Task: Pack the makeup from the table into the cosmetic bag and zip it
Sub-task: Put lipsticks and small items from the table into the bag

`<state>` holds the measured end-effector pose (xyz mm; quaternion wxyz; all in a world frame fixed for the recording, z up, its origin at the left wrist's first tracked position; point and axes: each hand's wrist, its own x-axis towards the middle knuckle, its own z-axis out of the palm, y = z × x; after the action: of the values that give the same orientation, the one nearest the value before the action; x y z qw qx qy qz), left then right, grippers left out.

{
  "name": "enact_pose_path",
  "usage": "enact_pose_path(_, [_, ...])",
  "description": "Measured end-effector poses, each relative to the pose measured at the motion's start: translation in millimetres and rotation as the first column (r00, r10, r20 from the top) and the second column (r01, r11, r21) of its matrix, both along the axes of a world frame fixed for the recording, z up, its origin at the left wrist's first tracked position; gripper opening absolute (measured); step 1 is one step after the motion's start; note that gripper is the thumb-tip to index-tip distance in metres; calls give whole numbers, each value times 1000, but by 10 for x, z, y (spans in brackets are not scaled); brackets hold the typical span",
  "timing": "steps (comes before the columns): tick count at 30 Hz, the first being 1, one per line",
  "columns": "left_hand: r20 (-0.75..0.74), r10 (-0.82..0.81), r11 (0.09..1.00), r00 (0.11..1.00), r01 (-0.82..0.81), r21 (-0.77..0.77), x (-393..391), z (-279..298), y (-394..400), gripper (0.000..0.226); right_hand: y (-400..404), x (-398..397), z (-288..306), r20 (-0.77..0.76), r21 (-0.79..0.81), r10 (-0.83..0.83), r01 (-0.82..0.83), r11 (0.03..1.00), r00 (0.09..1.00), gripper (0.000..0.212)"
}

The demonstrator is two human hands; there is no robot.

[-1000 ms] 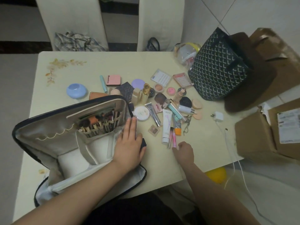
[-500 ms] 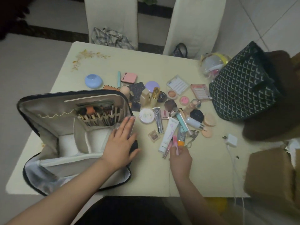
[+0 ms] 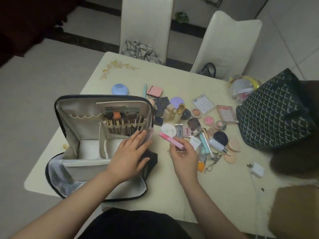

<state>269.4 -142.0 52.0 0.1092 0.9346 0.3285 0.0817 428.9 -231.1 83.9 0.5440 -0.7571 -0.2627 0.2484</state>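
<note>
A cream table (image 3: 172,187) stands on a pale tiled floor, with two white chairs pulled up at its far side. On the table's near left sits the cosmetic bag (image 3: 96,145), unzipped, its lid propped upright; a row of brushes (image 3: 123,124) already fills the lid's pockets, while the white compartments that show look empty. The left hand (image 3: 128,157) lies flat with fingers spread on the bag's right edge, steadying it. Just right of it, the right hand (image 3: 185,155) pinches a pink tube (image 3: 170,140) lifted off the table. Farther right and beyond lies the scattered makeup (image 3: 198,125): compacts, palettes, tubes, puffs and sponges, nearly all still loose on the surface. A dark patterned tote (image 3: 272,114) stands at the far right, a white charger (image 3: 257,169) nearer. Packing seems barely begun: one item is in hand, dozens remain, and zipping is yet to come.
</note>
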Motion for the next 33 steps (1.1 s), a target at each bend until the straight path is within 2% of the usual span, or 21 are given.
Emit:
enact_pose_path(3, [-7,-1,1000,1000,1,-24,-107,93,91,53,201,-218,142,-11,112,53,-51,992,999,13])
enact_pose_path(6, [-9,-31,999,999,31,-10,-342,143,257,53,444,-475,266,53,194,107,-115,974,993,12])
enact_pose_path(9, [4,-21,998,1000,21,56,-697,208,474,51,672,-779,332,28,237,115,-118,964,993,12])
enact_pose_path(15, [186,215,958,959,-244,151,-1414,355,910,41,1070,-1306,380,-6,287,199,-189,939,980,17])
enact_pose_path(19, [240,297,923,924,-342,176,-1700,308,1110,40,1281,-1591,408,113,208,299,-317,925,947,18])
enact_pose_path(23, [269,235,930,934,-297,218,-1732,295,1217,37,1507,-1729,386,280,111,378,-421,900,883,10])
enact_pose_path(27, [222,240,928,945,-291,233,-1709,331,1267,32,1628,-1796,434,399,67,379,-439,896,835,12])
enact_pose_path(30, [152,222,926,963,-257,276,-1678,350,1341,18,1662,-1820,465,491,36,374,-447,894,787,15])
enact_pose_path(33, [104,193,939,976,-215,268,-1602,404,1418,28,1665,-1818,460,504,26,361,-432,902,785,15])
